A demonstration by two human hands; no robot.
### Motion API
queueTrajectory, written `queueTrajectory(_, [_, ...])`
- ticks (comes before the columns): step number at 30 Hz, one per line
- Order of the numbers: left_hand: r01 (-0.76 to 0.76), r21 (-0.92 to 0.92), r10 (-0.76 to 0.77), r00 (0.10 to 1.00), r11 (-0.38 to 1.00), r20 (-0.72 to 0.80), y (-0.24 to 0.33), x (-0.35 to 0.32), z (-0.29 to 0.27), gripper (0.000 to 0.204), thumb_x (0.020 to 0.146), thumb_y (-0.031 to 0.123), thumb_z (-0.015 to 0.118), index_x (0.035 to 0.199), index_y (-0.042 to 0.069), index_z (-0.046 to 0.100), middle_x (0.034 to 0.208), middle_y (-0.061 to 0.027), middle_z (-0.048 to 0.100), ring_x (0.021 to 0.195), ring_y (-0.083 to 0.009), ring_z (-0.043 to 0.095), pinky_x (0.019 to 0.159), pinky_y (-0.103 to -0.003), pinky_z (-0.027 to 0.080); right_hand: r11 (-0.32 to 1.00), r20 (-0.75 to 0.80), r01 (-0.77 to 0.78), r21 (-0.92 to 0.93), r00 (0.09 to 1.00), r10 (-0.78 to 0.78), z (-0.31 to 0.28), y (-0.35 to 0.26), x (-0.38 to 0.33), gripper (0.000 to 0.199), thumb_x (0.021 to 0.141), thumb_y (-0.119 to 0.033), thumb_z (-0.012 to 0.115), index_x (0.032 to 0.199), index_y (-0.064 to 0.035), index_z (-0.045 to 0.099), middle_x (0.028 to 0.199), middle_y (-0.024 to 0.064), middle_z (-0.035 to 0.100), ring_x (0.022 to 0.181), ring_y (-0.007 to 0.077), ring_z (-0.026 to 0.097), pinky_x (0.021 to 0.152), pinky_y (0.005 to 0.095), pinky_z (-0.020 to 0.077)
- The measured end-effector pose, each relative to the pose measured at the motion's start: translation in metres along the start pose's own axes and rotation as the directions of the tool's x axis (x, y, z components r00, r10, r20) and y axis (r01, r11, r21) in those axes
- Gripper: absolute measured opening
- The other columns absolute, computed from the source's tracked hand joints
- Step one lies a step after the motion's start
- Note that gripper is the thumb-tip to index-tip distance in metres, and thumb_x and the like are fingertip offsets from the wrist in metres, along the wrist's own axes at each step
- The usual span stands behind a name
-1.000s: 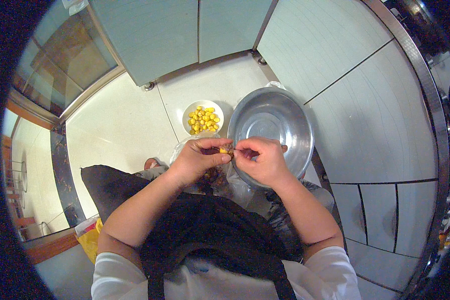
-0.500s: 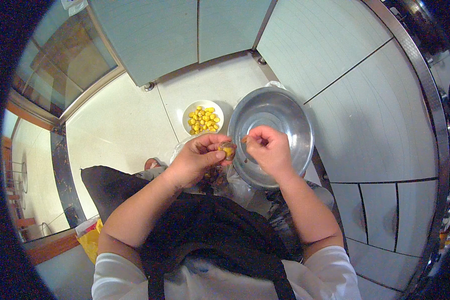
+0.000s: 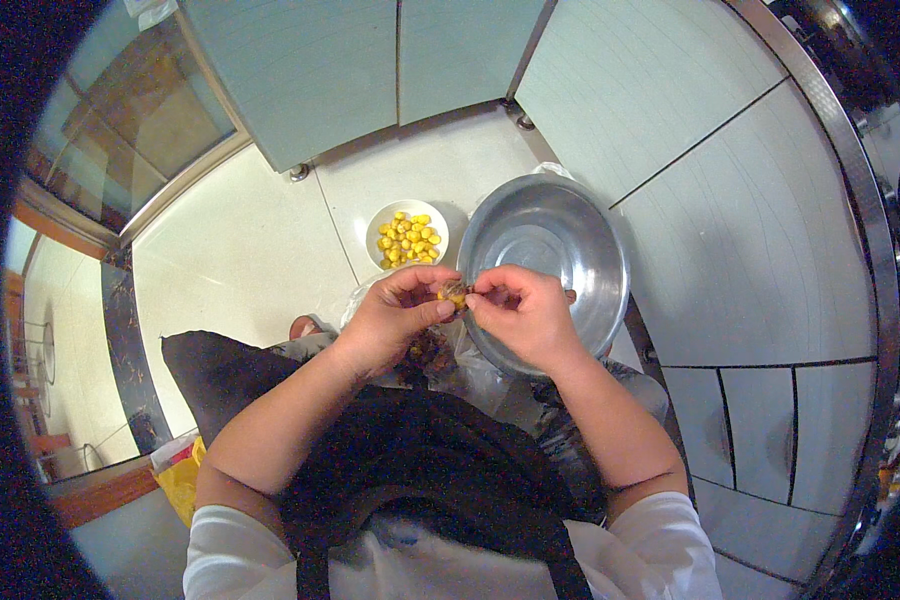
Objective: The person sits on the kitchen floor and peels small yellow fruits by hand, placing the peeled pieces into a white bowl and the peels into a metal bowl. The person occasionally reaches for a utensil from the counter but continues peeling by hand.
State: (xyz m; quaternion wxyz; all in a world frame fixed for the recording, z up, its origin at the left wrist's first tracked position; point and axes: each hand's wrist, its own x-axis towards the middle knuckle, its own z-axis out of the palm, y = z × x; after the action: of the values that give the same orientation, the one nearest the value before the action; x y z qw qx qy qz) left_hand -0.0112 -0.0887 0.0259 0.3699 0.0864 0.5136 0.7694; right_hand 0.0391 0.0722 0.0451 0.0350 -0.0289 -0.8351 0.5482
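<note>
Pale floor [image 3: 240,270] at left. Left hand [image 3: 395,315] gripped a brown-skinned yellow piece [image 3: 452,295] between thumb and fingertips, in front of the body. Just beyond, a white bowl [image 3: 373,236] held many rounded yellow pieces [image 3: 408,238]. Right hand [image 3: 525,318] pinched the held piece's right edge, partly covering a wide metal basin [image 3: 592,240]; small brown scrap [image 3: 570,296] beside that hand.

The location is a kitchen: fitted cabinets [image 3: 730,260] on metal feet [image 3: 300,172], counter edge [image 3: 820,90], tiled floor [image 3: 230,270].
</note>
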Motion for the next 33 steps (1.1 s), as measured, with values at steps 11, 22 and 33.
queueTrajectory(11, [-0.097, 0.22, 0.1, 0.995, 0.971, -0.005, -0.004, -0.001, 0.001, 0.029, 0.071, -0.002, 0.056, 0.099, 0.002, 0.05, 0.092, -0.0048, 0.055, 0.085, -0.0112, 0.052, 0.078, -0.024, 0.042, 0.996, 0.045, -0.078, 0.042, 0.996, 0.076, 0.002, 0.005, 0.002, 0.008, 0.067, -0.002, 0.059, 0.074, 0.0001, 0.054, 0.064, -0.001, 0.054, 0.056, 0.0022, 0.047, 0.05, 0.0167, 0.0392])
queueTrajectory(22, [-0.219, 0.328, 0.21, 0.976, 0.919, 0.063, 0.0, -0.003, 0.004, 0.028, 0.073, -0.003, 0.053, 0.101, 0.001, 0.049, 0.094, -0.0054, 0.054, 0.087, -0.011, 0.052, 0.079, -0.025, 0.042, 0.985, 0.018, -0.171, 0.013, 0.985, 0.171, 0.006, 0.011, 0.005, 0.011, 0.064, -0.008, 0.056, 0.07, 0.0011, 0.056, 0.06, 0.0053, 0.056, 0.053, 0.0093, 0.052, 0.049, 0.023, 0.0423])
queueTrajectory(33, [-0.039, -0.238, 0.032, 0.999, 0.971, -0.031, 0.001, 0.0, -0.007, 0.033, 0.077, 0.009, 0.049, 0.109, 0.007, 0.043, 0.097, -0.0091, 0.05, 0.078, -0.0172, 0.051, 0.072, -0.029, 0.043, 0.933, 0.206, -0.062, -0.354, 0.968, 0.142, 0.023, 0.019, 0.0, 0.014, 0.065, -0.014, 0.052, 0.072, -0.0023, 0.056, 0.065, 0.0149, 0.057, 0.059, 0.0308, 0.056, 0.056, 0.0385, 0.0445])
